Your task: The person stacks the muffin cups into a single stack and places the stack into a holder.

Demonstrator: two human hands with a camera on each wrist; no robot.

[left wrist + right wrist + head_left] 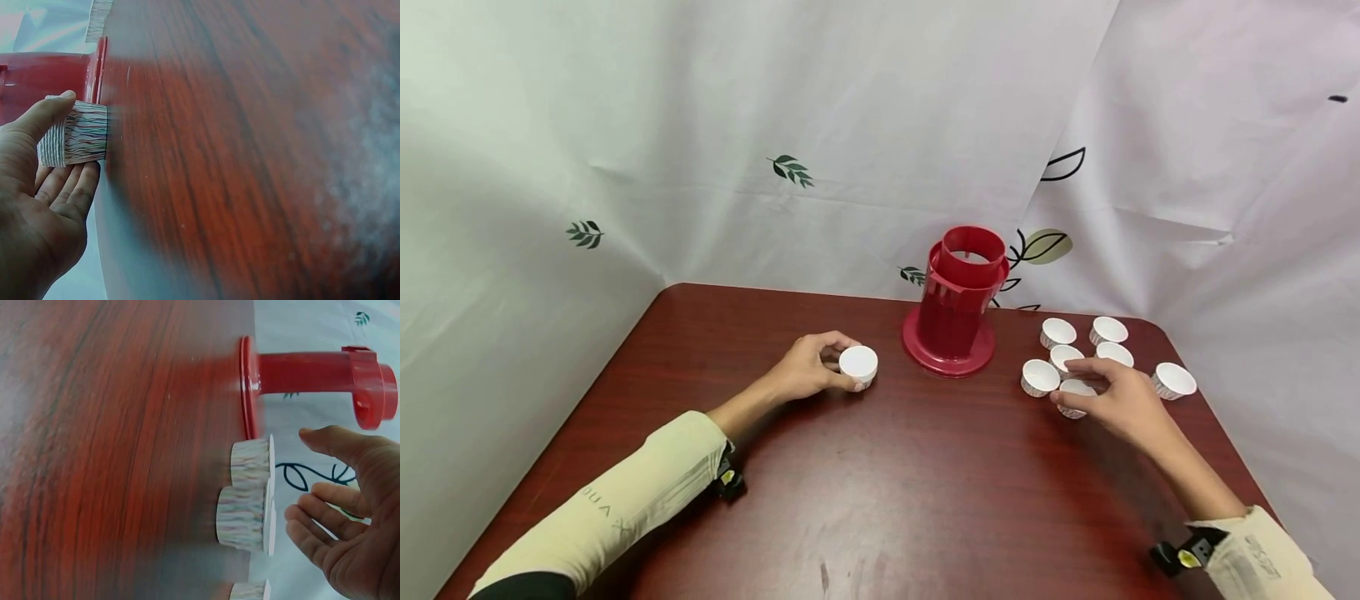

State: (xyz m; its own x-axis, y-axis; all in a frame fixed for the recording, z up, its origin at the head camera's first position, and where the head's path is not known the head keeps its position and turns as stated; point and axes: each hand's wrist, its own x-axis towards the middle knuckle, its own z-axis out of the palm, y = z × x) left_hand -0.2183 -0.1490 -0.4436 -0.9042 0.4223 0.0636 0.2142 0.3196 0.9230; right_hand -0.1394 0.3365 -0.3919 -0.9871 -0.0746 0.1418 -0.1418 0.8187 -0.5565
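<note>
**Paper cups on the wooden table, one in the left hand**

Paper cup sits on the table, pinched between thumb and fingers of the left hand, just left of the red dispenser. The right hand hovers with relaxed, spread fingers over a cluster of cups at the table's right side, touching or nearly touching one; no grip shows. A leaf-printed white backdrop hangs behind.

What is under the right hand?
The right hand hovers over a white paper cup on the table; most of the cup is covered. Six more cups stand around it.
</note>
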